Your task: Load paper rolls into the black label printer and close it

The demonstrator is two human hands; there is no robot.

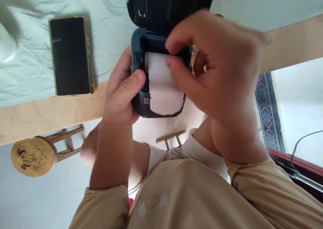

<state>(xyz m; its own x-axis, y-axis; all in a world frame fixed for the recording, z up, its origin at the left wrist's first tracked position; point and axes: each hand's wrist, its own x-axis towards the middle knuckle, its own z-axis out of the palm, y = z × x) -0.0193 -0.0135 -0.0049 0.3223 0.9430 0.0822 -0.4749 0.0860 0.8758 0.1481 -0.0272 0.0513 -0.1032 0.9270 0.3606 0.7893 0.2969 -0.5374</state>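
A small dark label printer is held over the table's front edge, its black lid swung up. Inside lies a roll of white paper, and its loose, ragged end hangs down across the printer's front. My left hand grips the printer's left side, with the thumb on the upper rim. Above the right part of the roll is my right hand, slightly blurred. Its thumb and forefinger are curved with a small gap between their tips; the thumb tip overlaps the paper, but contact is unclear. Its other fingers are mostly hidden.
A smartphone lies on the pale green tablecloth to the left. Part of a white rounded object shows at the far left edge. Below the wooden table edge stands a round wooden stool. A dark cable hangs at the right.
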